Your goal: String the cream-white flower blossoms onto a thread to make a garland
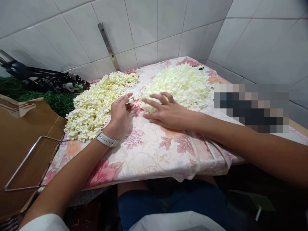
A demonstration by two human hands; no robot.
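Observation:
My left hand is closed in a pinch at the right edge of a spread-out heap of cream-white artificial flowers. A white flower shows at its fingertips, partly covered by the fingers. Palm down, my right hand has its fingers apart over the near left edge of a second pile of whiter flower pieces. A few white pieces show between and beneath those fingers. Both piles lie on a table with a floral cloth.
At the left stand a cardboard box and a bent metal wire frame. Green stringy material and a dark folded item with a floral print lie behind the box. A blurred-out patch covers the right. Tiled walls bound the table.

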